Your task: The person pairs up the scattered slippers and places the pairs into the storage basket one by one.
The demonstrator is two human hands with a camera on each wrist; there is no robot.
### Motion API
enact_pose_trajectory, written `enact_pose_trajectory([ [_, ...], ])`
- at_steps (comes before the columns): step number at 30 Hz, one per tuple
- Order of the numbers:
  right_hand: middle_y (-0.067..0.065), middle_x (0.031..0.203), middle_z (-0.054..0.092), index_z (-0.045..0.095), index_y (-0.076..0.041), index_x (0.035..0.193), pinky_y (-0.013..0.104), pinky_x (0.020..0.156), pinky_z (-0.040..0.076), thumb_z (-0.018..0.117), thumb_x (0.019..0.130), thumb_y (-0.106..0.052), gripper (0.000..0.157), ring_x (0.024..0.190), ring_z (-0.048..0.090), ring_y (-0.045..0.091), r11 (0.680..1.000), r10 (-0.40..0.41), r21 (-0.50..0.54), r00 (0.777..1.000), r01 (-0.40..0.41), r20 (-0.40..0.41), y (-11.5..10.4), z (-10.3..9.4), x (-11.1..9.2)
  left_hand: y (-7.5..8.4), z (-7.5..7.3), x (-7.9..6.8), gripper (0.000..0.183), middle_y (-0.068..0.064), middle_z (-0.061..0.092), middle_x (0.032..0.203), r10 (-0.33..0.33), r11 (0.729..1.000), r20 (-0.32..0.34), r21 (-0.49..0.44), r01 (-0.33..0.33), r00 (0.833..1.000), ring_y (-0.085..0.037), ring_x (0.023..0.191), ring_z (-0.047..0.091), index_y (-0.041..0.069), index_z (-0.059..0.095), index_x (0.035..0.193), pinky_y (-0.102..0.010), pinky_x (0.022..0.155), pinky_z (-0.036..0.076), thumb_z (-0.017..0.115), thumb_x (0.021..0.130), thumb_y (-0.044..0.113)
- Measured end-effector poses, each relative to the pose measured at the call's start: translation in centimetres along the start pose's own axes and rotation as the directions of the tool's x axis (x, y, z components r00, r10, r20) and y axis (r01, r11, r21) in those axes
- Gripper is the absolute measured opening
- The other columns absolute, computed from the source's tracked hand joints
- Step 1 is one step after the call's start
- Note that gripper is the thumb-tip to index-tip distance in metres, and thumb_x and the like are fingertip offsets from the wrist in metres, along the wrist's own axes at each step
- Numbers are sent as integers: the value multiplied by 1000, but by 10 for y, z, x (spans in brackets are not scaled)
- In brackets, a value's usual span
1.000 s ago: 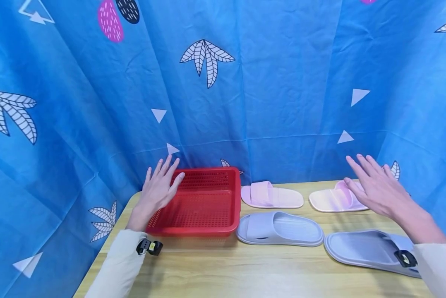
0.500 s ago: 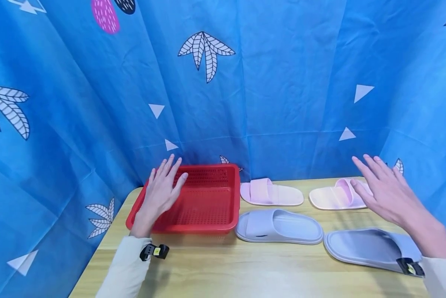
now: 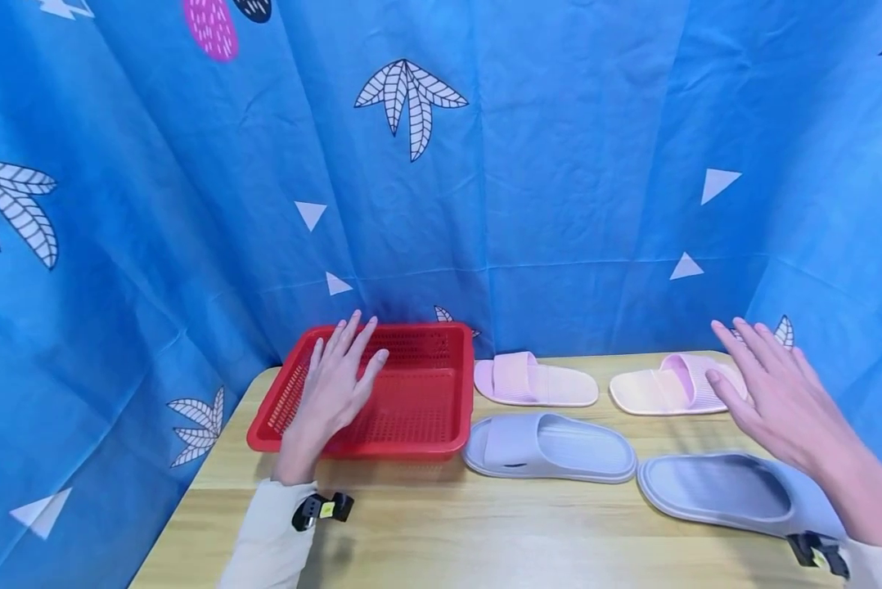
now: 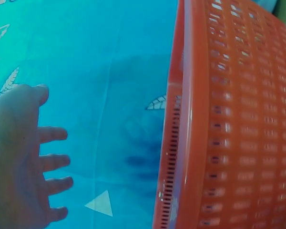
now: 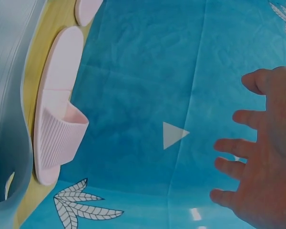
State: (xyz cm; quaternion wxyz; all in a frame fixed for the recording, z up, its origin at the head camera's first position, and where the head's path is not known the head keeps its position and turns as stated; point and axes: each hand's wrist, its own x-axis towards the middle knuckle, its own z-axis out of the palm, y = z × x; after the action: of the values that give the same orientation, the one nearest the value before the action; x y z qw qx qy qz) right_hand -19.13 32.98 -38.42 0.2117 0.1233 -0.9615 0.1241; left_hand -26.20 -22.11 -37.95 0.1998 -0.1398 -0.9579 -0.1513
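My left hand (image 3: 336,394), fingers straight and spread, is held over the left part of a red plastic basket (image 3: 456,409) and grips nothing. The basket's perforated wall (image 4: 248,124) fills the right of the left wrist view, apart from the hand. My right hand (image 3: 783,401) is also stretched out with nothing in it, above the right-hand slippers. Under it lie a grey slipper (image 3: 713,491) and, farther back, a pink slipper (image 3: 643,394) with a ribbed strap. Between the hands lie another grey slipper (image 3: 588,450) and another pink slipper (image 3: 569,387), straps toward the basket.
Everything stands on a light wooden table (image 3: 441,532). A blue patterned curtain (image 3: 559,204) hangs right behind its back edge and along the sides. The left grey slipper sits close beside the basket's right side.
My left hand has shifted a little to the right over the basket. My right hand has moved right and slightly down. The head view has tilted slightly; basket and slippers stay in place.
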Motion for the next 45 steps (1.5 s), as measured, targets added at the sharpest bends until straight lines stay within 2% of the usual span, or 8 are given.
enact_pose_trajectory([
  [7, 20, 154, 17, 18, -17, 152, 55, 109, -11, 49, 97, -31, 65, 143, 4, 37, 1000, -2, 24, 1000, 2, -26, -4, -3, -9, 13, 4, -2, 63, -3, 16, 157, 20, 999, -12, -25, -21, 1000, -32, 142, 16, 29, 23, 151, -61, 109, 8, 40, 95, 54],
  [15, 19, 154, 19, 20, -19, 152, 56, 109, -8, 52, 96, -29, 66, 143, 7, 34, 999, -28, 32, 998, 30, -58, -9, -4, -14, 24, 7, -7, 63, -5, 21, 156, 61, 997, -41, -39, -62, 997, -31, 141, 19, 28, 26, 150, -62, 108, 13, 46, 94, 50],
  [24, 15, 154, 23, 25, -19, 151, 57, 110, -2, 56, 93, -25, 66, 142, 13, 35, 996, -69, 47, 993, 74, -98, -10, -4, -23, 40, 15, -13, 71, -1, 22, 155, 87, 995, -48, -52, -89, 995, -28, 141, 21, 31, 24, 150, -58, 109, 17, 52, 89, 54],
  [30, 12, 155, 20, 25, -18, 151, 56, 111, -1, 56, 93, -25, 66, 142, 14, 35, 996, -77, 39, 992, 81, -101, -11, -2, -28, 50, 18, -17, 73, 0, 24, 155, 102, 993, -60, -55, -105, 993, -27, 139, 24, 32, 24, 150, -58, 108, 20, 56, 87, 52],
  [45, 20, 153, 22, 24, -15, 151, 53, 112, 0, 55, 94, -27, 66, 141, 13, 38, 998, -53, 35, 997, 56, -64, -10, -2, -38, 72, 26, -20, 76, -2, 28, 152, 140, 983, -48, -110, -145, 989, -24, 138, 26, 32, 27, 149, -57, 107, 24, 63, 84, 50],
])
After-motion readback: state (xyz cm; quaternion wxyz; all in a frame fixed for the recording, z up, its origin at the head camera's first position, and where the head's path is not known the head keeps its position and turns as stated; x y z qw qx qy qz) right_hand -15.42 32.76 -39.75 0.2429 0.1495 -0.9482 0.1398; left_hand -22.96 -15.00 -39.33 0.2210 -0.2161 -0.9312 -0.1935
